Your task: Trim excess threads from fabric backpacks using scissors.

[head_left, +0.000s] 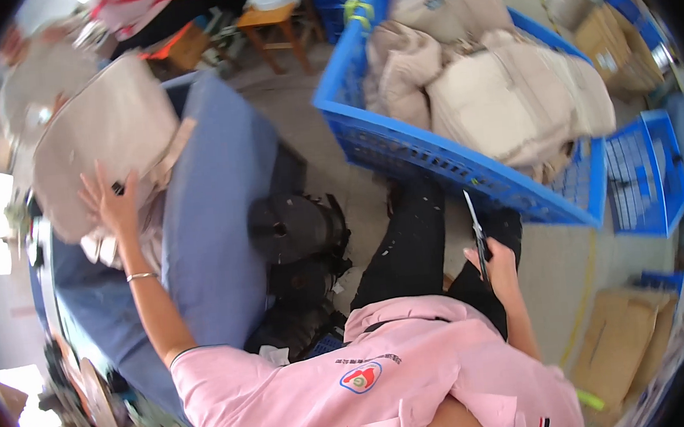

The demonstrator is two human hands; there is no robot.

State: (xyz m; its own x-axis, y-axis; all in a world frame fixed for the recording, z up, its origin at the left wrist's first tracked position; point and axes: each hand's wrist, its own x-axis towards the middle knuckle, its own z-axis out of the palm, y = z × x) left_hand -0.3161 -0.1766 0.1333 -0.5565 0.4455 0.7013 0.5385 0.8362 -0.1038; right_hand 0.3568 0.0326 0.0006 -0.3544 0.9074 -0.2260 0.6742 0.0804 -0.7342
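Note:
My left hand [116,205] lies with fingers spread on a beige fabric bag [113,111], which is propped on a blue-grey covered surface [213,159] at the left. A small dark thing shows at the fingers; I cannot tell whether it belongs to the bag. Over my lap, my right hand [502,263] is closed round the dark handles of a pair of scissors [478,231], whose blades point up and away from me. Part of the handles is hidden by the fingers. Beyond that hand stands a blue plastic crate [450,153] heaped with similar beige bags [501,92].
Dark machine parts [299,229] sit beside my legs. A wooden stool [273,38] stands at the back. To the right are a smaller blue crate [651,181] and cardboard boxes [621,344]. Tools and odds and ends [92,402] crowd the lower left.

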